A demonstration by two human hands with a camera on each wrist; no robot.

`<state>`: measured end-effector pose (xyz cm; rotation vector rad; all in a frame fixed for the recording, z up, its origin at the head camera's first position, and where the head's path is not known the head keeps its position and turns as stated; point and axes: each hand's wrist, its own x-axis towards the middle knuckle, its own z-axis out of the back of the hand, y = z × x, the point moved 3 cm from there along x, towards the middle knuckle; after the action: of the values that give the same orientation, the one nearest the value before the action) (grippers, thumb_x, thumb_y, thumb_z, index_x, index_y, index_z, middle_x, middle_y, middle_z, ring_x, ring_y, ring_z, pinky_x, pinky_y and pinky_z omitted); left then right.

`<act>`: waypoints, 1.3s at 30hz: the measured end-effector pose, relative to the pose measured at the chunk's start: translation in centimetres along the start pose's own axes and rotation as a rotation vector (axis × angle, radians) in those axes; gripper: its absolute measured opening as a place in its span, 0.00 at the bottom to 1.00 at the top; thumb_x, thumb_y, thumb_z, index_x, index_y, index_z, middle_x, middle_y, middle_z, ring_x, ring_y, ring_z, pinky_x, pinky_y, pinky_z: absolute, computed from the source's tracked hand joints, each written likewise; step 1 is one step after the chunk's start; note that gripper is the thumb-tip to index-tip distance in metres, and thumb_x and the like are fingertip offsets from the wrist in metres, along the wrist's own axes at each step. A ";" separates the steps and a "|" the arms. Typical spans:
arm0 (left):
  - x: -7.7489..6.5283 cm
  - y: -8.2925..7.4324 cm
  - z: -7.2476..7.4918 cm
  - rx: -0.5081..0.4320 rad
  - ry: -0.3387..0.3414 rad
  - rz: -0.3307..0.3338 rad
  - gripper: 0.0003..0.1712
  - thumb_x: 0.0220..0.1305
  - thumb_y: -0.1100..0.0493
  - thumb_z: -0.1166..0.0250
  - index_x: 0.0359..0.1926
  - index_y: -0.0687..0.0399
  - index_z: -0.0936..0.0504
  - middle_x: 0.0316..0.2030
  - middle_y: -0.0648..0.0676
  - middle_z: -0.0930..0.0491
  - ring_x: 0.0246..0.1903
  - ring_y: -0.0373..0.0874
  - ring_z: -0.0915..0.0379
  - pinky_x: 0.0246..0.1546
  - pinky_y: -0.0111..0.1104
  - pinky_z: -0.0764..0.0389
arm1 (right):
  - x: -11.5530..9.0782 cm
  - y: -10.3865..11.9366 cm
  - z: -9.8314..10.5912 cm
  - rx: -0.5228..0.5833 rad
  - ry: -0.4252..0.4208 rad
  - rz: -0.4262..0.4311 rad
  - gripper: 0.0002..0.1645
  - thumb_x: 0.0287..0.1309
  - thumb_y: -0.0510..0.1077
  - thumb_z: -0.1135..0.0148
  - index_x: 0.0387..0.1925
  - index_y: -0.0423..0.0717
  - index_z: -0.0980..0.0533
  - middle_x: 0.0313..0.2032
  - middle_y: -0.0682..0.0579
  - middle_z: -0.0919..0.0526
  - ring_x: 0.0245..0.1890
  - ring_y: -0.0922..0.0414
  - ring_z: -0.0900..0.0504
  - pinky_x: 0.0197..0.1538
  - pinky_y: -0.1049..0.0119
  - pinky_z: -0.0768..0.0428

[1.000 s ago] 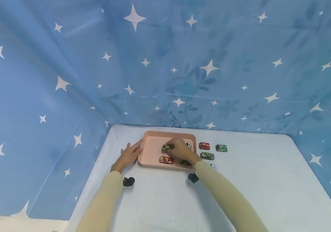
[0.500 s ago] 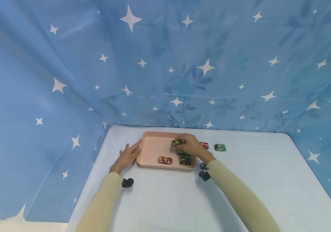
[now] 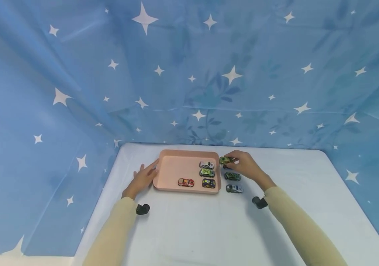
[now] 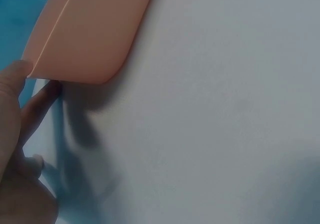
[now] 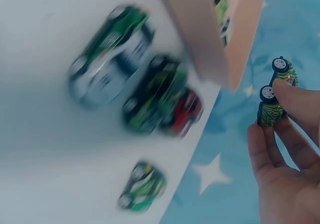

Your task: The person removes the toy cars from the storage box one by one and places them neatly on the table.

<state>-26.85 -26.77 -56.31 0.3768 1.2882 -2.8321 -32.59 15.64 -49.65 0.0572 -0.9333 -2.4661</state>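
My right hand (image 3: 246, 166) pinches a green striped toy car (image 3: 225, 160) between thumb and fingers, held up just past the right wall of the pink tray (image 3: 176, 154). In the right wrist view the striped toy car (image 5: 272, 97) shows its wheels to the camera. My left hand (image 3: 142, 179) lies at the tray's left end, fingers fairly straight; in the left wrist view the thumb touches the rim and a finger (image 4: 42, 102) meets the wall. Inside the tray sit a white car (image 3: 206, 164), a lime-green car (image 3: 207, 172), a dark blue-and-yellow car (image 3: 208, 183) and an orange-red car (image 3: 186, 182).
Right of the tray, on the white table (image 3: 189, 229), stand a dark green car (image 3: 232, 176) and a silver car (image 3: 234, 188). A red car (image 5: 185, 112) and a green-and-white car (image 5: 142, 186) show in the right wrist view. A starry blue curtain (image 3: 176, 74) borders the table.
My right hand has carried the striped car from inside the tray rightward, over its right wall. The left hand has stayed at the tray's left end. The head view has shifted slightly.
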 end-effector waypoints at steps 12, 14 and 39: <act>0.2 0.3 -0.2 0.019 0.022 0.040 0.34 0.87 0.41 0.53 0.87 0.34 0.46 0.79 0.58 0.36 0.83 0.64 0.79 0.75 0.63 0.83 | -4.1 -4.7 2.2 -0.022 -0.036 -0.102 0.19 0.65 0.32 0.27 0.56 0.31 0.16 0.51 0.37 0.12 0.51 0.39 0.13 0.56 0.39 0.15; 0.2 0.2 -0.2 0.023 0.020 0.041 0.35 0.87 0.40 0.53 0.87 0.34 0.46 0.79 0.58 0.36 0.83 0.64 0.78 0.76 0.63 0.83 | -4.7 -5.4 2.4 -0.013 -0.027 -0.127 0.19 0.66 0.32 0.28 0.57 0.31 0.16 0.51 0.37 0.13 0.51 0.39 0.13 0.56 0.40 0.15; 0.3 0.3 -0.1 0.020 0.024 0.064 0.35 0.87 0.40 0.54 0.87 0.33 0.48 0.80 0.57 0.37 0.83 0.63 0.80 0.75 0.62 0.84 | -7.5 -9.0 1.3 -0.004 0.018 -0.275 0.21 0.63 0.31 0.28 0.57 0.29 0.18 0.55 0.31 0.15 0.55 0.35 0.15 0.59 0.39 0.16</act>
<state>-27.07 -26.83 -56.65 0.4454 1.2298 -2.7975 -30.24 25.75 -55.33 0.2204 -0.9685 -2.7130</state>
